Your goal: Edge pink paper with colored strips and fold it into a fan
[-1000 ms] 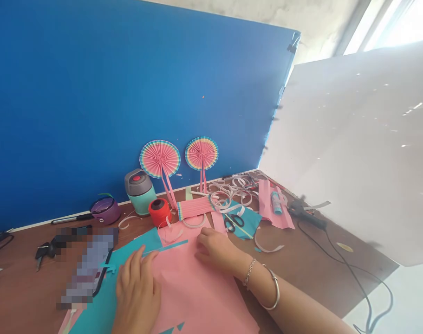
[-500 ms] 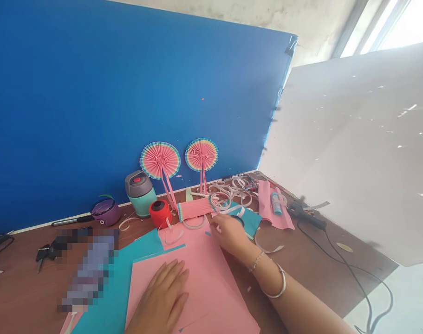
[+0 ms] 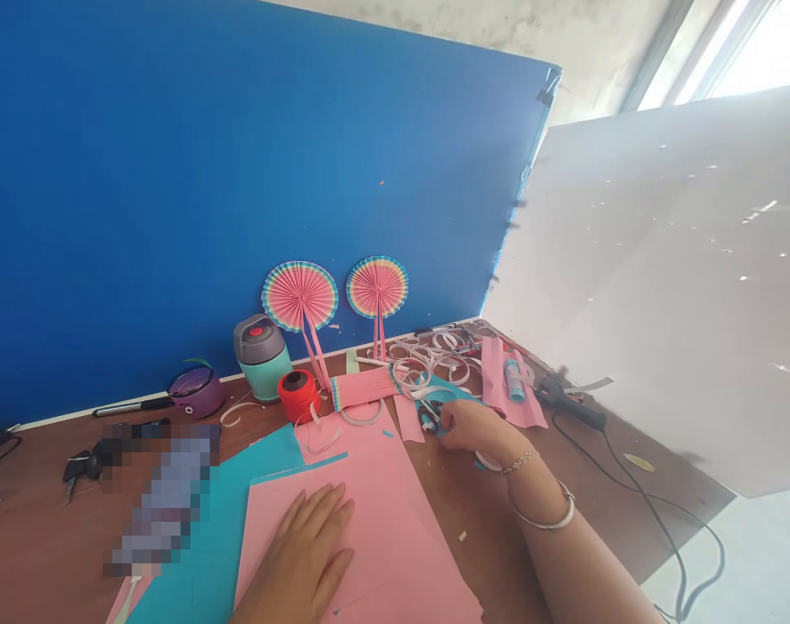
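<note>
My left hand [image 3: 307, 550] lies flat on a pink sheet of paper [image 3: 381, 520], its fingers slightly apart and holding nothing. A blue strip [image 3: 300, 468] runs along the sheet's far edge. To the right, my right hand [image 3: 476, 429] is curled, with its fingertips closed at the dark looped handles of a pair of scissors [image 3: 428, 417]. The blades are hard to make out. Beyond them lies a folded pink paper with striped ends [image 3: 365, 389]. A larger blue sheet [image 3: 199, 529] sticks out from under the pink one.
Two round pleated paper fans [image 3: 299, 296] stand against the blue board [image 3: 205, 173]. A red spool [image 3: 298, 396], a teal flask [image 3: 263, 360] and a purple container [image 3: 195, 390] line the back. Curled white strips [image 3: 411, 373], a glue stick [image 3: 514, 380] and a glue gun [image 3: 573, 403] lie right.
My right hand has moved right and slightly nearer, off the pink paper to the scissors, which have shifted a little left. The left hand stays flat in place.
</note>
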The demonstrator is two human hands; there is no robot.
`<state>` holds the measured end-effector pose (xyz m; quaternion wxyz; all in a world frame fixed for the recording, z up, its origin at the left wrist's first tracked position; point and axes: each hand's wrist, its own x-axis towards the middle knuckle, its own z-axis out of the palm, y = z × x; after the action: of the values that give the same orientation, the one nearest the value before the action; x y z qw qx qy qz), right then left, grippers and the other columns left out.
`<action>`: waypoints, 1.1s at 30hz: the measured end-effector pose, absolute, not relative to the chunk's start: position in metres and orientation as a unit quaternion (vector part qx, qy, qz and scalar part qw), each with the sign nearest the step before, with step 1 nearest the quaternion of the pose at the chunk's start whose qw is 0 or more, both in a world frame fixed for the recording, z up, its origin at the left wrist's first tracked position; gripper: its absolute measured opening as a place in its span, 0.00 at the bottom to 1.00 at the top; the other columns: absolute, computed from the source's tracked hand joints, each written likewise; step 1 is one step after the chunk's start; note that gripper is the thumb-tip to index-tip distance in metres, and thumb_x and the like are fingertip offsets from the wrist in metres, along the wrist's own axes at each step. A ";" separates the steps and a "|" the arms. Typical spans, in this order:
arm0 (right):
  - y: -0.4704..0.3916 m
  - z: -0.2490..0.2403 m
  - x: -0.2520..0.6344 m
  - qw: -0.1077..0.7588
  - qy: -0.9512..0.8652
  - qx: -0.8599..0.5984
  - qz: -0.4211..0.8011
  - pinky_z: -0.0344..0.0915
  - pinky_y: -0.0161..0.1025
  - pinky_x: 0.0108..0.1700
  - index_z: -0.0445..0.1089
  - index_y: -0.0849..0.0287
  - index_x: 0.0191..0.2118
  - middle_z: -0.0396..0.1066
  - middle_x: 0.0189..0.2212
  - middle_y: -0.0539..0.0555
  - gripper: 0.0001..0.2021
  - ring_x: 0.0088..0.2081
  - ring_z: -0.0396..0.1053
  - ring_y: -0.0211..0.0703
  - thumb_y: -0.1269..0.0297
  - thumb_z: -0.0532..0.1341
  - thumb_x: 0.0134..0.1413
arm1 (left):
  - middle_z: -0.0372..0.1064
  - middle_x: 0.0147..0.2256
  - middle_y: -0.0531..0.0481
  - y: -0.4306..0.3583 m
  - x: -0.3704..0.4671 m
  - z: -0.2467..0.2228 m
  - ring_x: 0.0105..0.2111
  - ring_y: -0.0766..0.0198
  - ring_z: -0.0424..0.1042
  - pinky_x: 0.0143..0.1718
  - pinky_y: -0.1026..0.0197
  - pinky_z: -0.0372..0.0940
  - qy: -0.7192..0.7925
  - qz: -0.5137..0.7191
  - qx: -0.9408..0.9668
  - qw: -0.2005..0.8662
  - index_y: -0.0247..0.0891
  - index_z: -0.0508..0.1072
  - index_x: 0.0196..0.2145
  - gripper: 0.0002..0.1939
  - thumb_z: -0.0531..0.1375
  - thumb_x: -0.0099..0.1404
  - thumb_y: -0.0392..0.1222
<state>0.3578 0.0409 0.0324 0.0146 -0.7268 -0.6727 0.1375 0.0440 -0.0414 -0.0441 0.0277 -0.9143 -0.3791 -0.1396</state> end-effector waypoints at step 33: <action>0.064 0.009 0.340 0.110 -0.706 -0.699 0.034 0.53 0.33 0.32 0.73 0.56 0.43 0.68 0.34 0.55 0.16 0.37 0.65 0.42 0.74 0.50 0.56 | 0.57 0.60 0.49 -0.041 0.043 -0.048 0.58 0.55 0.61 0.58 0.48 0.58 -0.390 -0.144 -0.909 -0.028 0.48 0.56 0.62 0.25 0.51 0.68 0.43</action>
<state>0.3405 0.0643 0.0086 0.1105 -0.6985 -0.7062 0.0339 0.0434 -0.0412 -0.0483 -0.0284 -0.9090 -0.3899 -0.1444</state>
